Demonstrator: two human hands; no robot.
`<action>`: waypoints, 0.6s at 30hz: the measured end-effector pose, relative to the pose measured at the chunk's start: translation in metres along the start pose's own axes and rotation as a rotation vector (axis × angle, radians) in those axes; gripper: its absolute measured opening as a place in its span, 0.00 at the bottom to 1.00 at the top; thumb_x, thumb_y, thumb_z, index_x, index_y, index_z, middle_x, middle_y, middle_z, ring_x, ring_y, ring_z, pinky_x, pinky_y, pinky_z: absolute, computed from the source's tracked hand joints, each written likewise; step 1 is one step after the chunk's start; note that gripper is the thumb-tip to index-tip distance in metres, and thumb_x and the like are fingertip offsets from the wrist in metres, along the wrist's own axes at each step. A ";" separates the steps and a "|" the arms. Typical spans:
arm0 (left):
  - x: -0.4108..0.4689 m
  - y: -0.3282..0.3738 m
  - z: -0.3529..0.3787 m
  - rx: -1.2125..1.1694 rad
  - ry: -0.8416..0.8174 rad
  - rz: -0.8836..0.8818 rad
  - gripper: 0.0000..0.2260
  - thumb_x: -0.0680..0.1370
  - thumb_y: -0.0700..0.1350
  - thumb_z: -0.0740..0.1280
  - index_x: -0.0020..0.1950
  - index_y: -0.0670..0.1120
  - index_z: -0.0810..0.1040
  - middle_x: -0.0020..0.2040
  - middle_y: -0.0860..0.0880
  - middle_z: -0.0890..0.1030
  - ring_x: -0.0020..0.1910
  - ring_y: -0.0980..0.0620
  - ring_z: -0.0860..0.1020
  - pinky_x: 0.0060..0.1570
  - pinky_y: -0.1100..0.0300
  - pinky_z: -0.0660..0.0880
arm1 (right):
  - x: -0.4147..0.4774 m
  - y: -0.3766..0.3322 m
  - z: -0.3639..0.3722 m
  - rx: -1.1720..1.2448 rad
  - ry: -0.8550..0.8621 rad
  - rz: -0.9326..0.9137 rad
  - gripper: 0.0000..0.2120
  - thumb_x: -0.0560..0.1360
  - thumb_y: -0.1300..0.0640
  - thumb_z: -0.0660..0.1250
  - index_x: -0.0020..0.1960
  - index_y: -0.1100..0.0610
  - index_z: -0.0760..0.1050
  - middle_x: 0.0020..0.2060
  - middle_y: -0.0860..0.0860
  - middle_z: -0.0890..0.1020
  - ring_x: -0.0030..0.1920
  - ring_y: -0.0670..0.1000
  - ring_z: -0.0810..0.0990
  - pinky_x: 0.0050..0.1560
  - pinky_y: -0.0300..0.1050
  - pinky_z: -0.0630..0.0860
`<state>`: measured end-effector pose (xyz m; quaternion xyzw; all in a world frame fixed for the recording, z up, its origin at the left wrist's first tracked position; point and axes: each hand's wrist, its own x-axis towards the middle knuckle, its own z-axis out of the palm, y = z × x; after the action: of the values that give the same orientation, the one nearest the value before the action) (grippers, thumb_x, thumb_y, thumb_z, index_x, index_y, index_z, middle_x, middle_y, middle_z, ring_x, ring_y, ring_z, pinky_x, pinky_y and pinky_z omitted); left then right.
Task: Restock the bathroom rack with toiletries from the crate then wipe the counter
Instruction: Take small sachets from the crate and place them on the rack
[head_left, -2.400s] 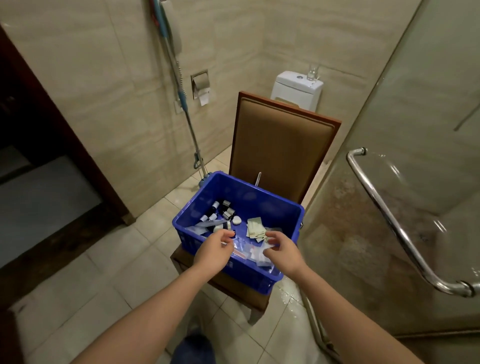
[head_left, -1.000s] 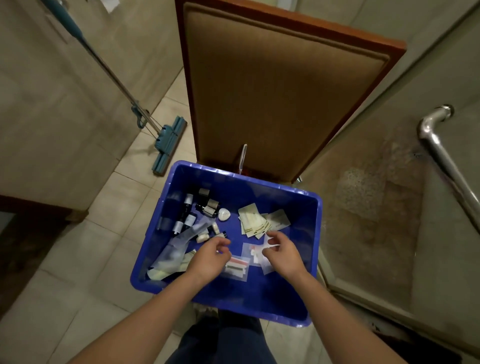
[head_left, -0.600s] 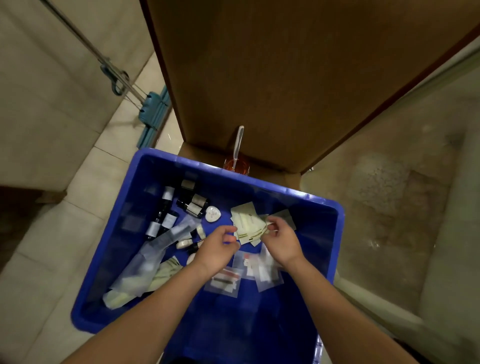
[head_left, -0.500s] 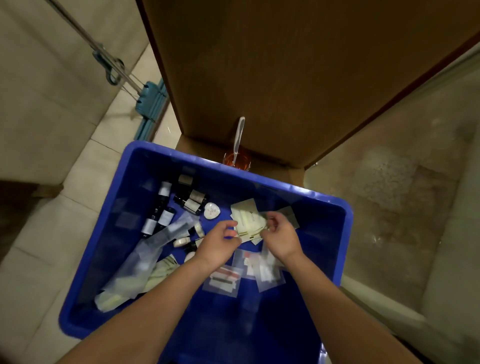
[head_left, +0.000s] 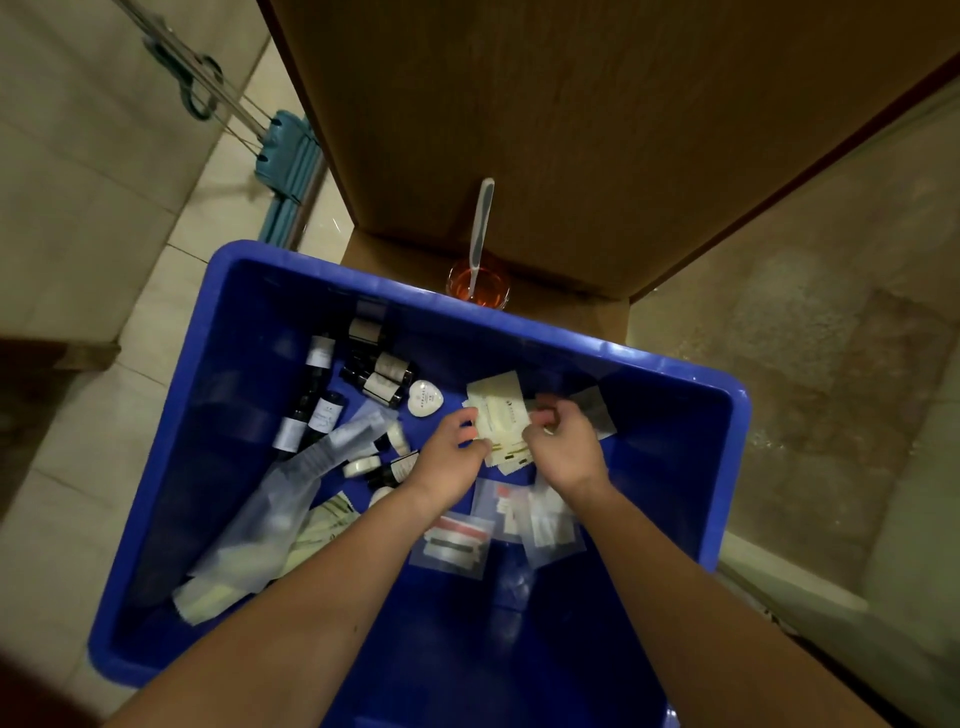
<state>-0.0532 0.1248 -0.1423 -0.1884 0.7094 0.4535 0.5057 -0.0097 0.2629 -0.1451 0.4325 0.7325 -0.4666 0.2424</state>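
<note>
I'm on the picking step. Inside the blue plastic crate (head_left: 244, 374), right of the small dark labelled bottles (head_left: 318, 415), my left hand (head_left: 448, 465) has its grip pinched on the stack of pale yellow paper sachets (head_left: 501, 413), and my right hand (head_left: 569, 449) curls over it. Next, I judge: gather the stack squarely and lift it clear.

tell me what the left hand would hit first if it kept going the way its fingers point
The cream sachets: the left hand points up-right at the pile and seems to pinch its edge. Beyond lies the blue crate's far wall; depth unclear.
</note>
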 end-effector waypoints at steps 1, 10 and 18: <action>-0.001 0.001 0.000 -0.017 -0.004 -0.002 0.21 0.81 0.42 0.63 0.74 0.48 0.64 0.65 0.48 0.74 0.57 0.55 0.74 0.62 0.58 0.71 | -0.001 -0.002 0.001 0.030 0.004 0.001 0.12 0.77 0.58 0.62 0.60 0.52 0.74 0.51 0.49 0.80 0.53 0.52 0.79 0.54 0.49 0.76; -0.012 0.002 -0.005 -0.040 0.026 0.050 0.11 0.81 0.40 0.62 0.61 0.50 0.75 0.55 0.51 0.81 0.51 0.56 0.79 0.46 0.66 0.74 | -0.014 -0.013 0.012 0.436 -0.199 0.118 0.15 0.73 0.69 0.64 0.57 0.57 0.76 0.47 0.55 0.84 0.48 0.49 0.81 0.38 0.29 0.74; -0.032 -0.004 -0.020 -0.029 0.087 -0.008 0.12 0.80 0.37 0.64 0.63 0.44 0.75 0.55 0.48 0.82 0.52 0.53 0.81 0.51 0.58 0.78 | -0.028 -0.006 0.002 0.260 -0.104 0.048 0.18 0.75 0.65 0.66 0.64 0.54 0.74 0.47 0.51 0.79 0.47 0.50 0.80 0.50 0.40 0.77</action>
<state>-0.0475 0.1003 -0.1138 -0.2180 0.7234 0.4529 0.4735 -0.0003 0.2483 -0.1218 0.4526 0.6419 -0.5734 0.2331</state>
